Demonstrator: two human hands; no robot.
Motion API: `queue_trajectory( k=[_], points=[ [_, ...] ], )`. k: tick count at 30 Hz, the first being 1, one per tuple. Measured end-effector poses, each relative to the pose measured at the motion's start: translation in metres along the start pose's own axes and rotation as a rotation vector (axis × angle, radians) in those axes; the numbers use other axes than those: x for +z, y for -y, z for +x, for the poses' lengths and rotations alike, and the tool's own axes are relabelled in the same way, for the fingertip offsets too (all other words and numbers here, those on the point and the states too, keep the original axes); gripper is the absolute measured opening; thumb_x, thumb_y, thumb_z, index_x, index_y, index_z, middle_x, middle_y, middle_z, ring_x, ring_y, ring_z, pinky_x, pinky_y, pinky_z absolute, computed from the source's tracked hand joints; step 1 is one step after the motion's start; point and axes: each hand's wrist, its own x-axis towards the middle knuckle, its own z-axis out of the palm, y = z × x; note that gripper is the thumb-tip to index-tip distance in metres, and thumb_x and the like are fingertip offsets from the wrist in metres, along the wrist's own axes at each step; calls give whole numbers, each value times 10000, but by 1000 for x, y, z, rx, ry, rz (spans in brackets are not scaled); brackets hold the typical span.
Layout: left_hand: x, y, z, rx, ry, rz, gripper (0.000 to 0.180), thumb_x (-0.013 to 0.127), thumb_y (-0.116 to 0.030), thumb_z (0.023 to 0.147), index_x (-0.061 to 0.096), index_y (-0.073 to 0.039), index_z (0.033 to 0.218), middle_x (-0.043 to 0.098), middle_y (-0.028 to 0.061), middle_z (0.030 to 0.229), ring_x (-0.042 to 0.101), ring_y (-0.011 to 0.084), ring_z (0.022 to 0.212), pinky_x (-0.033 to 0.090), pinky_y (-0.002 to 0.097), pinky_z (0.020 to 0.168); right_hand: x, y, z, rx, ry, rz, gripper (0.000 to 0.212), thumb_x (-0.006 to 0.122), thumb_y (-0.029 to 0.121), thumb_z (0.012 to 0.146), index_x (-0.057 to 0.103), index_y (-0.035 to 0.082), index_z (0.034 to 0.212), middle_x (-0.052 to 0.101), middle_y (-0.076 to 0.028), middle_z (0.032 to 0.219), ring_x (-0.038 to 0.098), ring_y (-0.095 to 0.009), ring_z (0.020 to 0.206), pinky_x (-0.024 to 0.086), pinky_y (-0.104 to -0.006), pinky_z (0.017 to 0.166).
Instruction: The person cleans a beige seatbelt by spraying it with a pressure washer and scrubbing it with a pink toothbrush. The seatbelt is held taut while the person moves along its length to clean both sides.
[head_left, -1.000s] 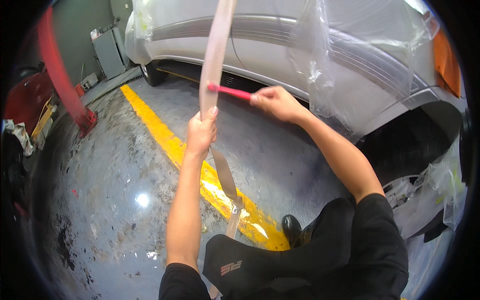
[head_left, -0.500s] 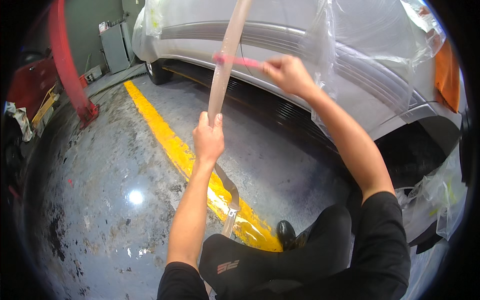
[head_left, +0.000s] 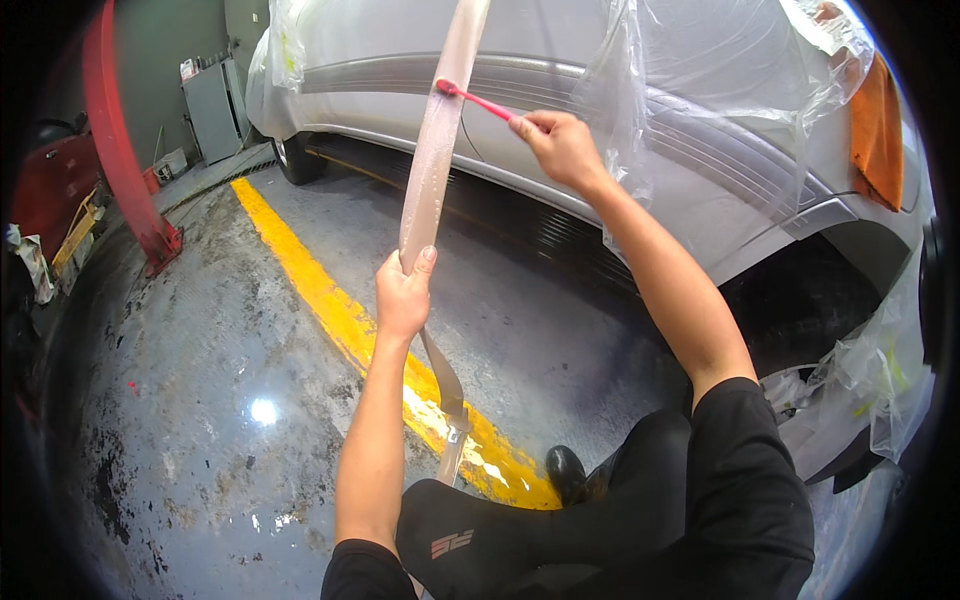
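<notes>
A beige seat belt point(head_left: 432, 170) stretches up and away from me, its surface wet with drops and a little foam. My left hand point(head_left: 404, 298) is closed round the lower part of this strap, thumb on top. Below that hand the belt hangs twisted down to a metal buckle tongue point(head_left: 457, 437) near my knee. My right hand point(head_left: 566, 148) grips a pink toothbrush point(head_left: 486, 104) by the handle end. The brush's dark reddish head rests against the strap, well above my left hand. The belt's upper end runs out of the picture.
A silver car point(head_left: 540, 130), partly draped in clear plastic sheeting point(head_left: 720, 90), stands ahead and to the right. An orange cloth point(head_left: 876, 135) hangs on it. A red post point(head_left: 125, 150) rises at left, near a grey cabinet point(head_left: 214, 110). A yellow line point(head_left: 320, 300) crosses the wet floor.
The toothbrush head has moved up along the belt and now shows sharply instead of blurred. My left hand still holds the strap. The whole view has shifted slightly.
</notes>
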Motion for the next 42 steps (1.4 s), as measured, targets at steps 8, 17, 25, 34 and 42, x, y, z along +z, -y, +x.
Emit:
queue_trajectory(
  k=[8,17,25,34,42],
  points=[
    [-10,-11,-1,-139,86,-198,330,678,-362,939,596,-44,909,455,-69,612,370,8,473,281,208,422,-17,-2,28,-201,0,-156,334,664,336,926,728,15,995,692,-189,781,670,-261,735,528,-396,706],
    [-19,6,-8,-6,11,14,347,688,-359,931,605,-25,886,537,-17,608,496,57,527,391,217,507,31,4,-100,-293,464,-109,265,682,290,906,729,34,957,695,-214,849,687,-357,805,529,-424,772],
    [-30,44,-50,-318,9,-50,407,722,-422,889,591,-45,812,540,8,565,488,67,443,386,229,406,30,-13,-71,-90,196,-101,345,635,345,945,724,12,966,687,-205,794,675,-258,715,518,-398,684],
    [-36,64,-70,-383,-27,-30,401,744,-427,866,623,-45,844,541,3,567,486,60,439,380,219,401,49,-25,-71,-47,110,-62,316,642,328,943,710,23,989,677,-219,814,680,-289,729,518,-389,699],
    [-54,103,-82,-312,-25,169,436,754,-438,840,647,-16,878,621,43,647,602,120,542,480,296,521,58,-36,-177,52,428,67,300,620,278,974,701,-5,1037,595,-27,735,514,-74,726,461,-266,669]
  ],
)
